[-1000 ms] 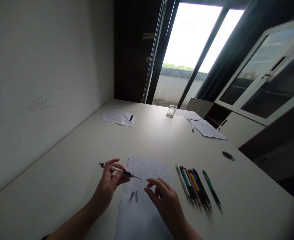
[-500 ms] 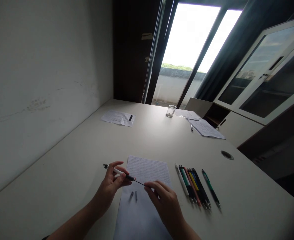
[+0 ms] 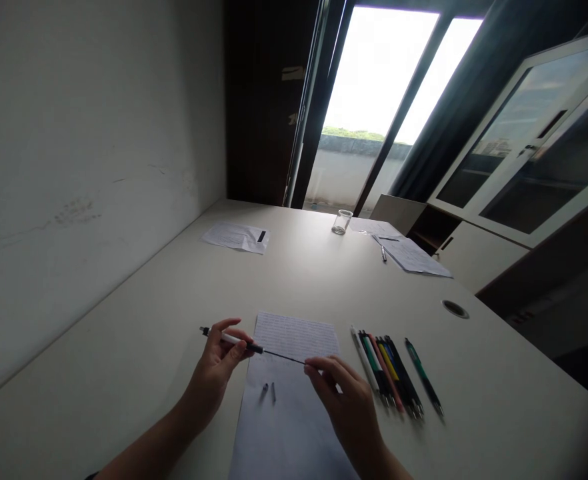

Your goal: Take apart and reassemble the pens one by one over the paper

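My left hand is closed around the barrel of a white and black pen, held slanting above the table. A thin dark refill sticks out of the pen's front end. Its far end is pinched between the thumb and fingers of my right hand. Under my hands lies a sheet of paper, its upper part covered in lines of writing. Two small pen parts rest on it: a short dark piece and a slim pointed metal tip.
Right of the paper several pens lie side by side, with a green and black pen apart from them. Farther back are a glass jar, papers with a pen, and another sheet. A round cable hole is at the right.
My right hand has moved to the right and my left hand slightly left. A longer stretch of the refill now shows outside the pen.
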